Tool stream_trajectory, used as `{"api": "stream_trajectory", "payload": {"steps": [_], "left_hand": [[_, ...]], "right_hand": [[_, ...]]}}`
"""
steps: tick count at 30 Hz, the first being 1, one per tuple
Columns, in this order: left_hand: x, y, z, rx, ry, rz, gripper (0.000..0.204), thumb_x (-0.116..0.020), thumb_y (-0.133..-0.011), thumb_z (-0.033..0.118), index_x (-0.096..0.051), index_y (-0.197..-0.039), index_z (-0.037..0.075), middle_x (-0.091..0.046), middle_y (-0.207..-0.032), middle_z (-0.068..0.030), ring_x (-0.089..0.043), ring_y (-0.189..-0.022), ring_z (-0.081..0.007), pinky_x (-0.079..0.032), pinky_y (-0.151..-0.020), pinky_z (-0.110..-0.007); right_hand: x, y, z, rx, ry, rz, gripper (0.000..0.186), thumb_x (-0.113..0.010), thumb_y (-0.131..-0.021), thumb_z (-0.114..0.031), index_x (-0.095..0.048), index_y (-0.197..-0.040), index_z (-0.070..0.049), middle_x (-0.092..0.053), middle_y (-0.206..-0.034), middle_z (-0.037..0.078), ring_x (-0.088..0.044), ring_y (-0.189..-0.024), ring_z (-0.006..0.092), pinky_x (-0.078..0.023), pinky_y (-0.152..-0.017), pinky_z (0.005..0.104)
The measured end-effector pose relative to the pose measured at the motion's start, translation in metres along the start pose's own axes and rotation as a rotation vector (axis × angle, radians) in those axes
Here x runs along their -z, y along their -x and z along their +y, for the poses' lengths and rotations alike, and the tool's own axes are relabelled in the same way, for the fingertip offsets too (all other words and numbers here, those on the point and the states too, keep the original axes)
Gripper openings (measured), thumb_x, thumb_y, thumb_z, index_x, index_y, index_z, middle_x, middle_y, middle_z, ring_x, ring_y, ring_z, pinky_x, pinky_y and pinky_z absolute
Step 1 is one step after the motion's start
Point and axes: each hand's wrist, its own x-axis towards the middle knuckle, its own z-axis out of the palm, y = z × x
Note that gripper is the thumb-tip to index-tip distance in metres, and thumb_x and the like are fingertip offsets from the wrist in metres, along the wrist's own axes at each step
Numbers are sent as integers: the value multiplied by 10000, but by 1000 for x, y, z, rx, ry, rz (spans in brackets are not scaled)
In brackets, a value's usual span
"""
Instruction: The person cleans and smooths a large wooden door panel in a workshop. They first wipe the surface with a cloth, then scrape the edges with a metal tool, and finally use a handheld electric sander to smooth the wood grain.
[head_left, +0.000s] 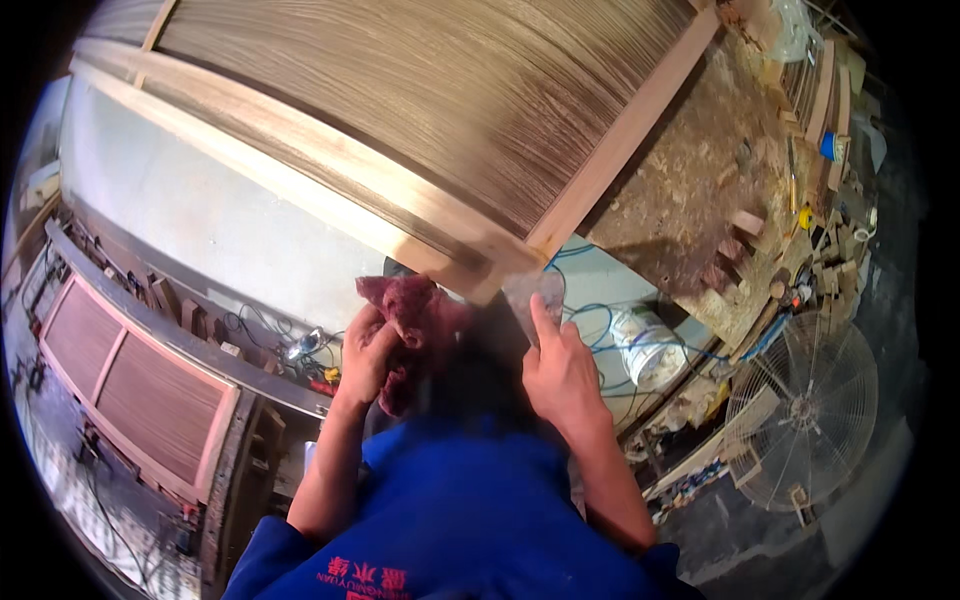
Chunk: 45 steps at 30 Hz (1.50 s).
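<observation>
Left hand (pixel 366 358), 8 o'clock: fingers closed on crumpled maroon cloth (pixel 425 325). Right hand (pixel 566 375), 4 o'clock: index extended over flat grey blade-like piece (pixel 521 297), others curled, grip unclear. Pale-framed brown wood-grain panel (pixel 400 90), 12 o'clock. Likely corner finishing; next move calls for steady flat contact.

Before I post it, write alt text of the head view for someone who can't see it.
A left hand grips a dark red cloth, and a right hand apparently holds a flat grey blade, near the corner of a large framed wooden panel. A blue shirt shows below; a round wire fan stands at right.
</observation>
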Motion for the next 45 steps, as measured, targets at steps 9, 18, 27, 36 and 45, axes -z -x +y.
{"api": "stream_trajectory", "payload": {"steps": [9,18,27,36,45], "left_hand": [[20,-54,77,49,-231,-192,375,-657,-997,195,-643,-1304,-21,-694,-1161,-81,-654,-1051,-155,-515,-930,-291],[-101,-95,112,-526,-1219,-316,250,-749,-878,210,-653,-1069,80,-649,-1157,-172,-686,-956,-372,-579,-773,-455],[-174,-119,-10,-959,-1725,-263,108,-615,-891,228,-660,-933,139,-611,-947,-63,-637,-831,-196,-498,-618,-330],[-191,-107,39,-588,-1734,-453,126,-645,-874,206,-650,-922,90,-640,-981,-83,-685,-874,-236,-561,-673,-389],[-200,-95,28,-616,-1594,-172,147,-708,-869,229,-642,-893,99,-613,-917,-89,-666,-793,-253,-554,-689,-397]], "right_hand": [[-6,-3,-22,-223,-159,109,618,-614,-930,-58,-501,-1537,-75,-628,-1105,320,-639,-1024,492,-517,-927,518],[12,7,32,-224,-445,338,627,-630,-913,-19,-538,-1524,-129,-653,-1257,255,-668,-1102,409,-537,-943,449],[17,-7,113,-109,-545,437,651,-628,-896,-4,-527,-1531,-103,-640,-1368,229,-613,-1276,409,-488,-1079,447],[261,-246,128,258,-254,766,581,-586,-963,-93,-501,-1538,-117,-623,-1358,285,-621,-1206,479,-514,-1031,500],[345,-319,77,12,-81,605,582,-520,-968,-143,-506,-1549,-115,-613,-1378,310,-619,-1253,451,-503,-1058,454]]}}
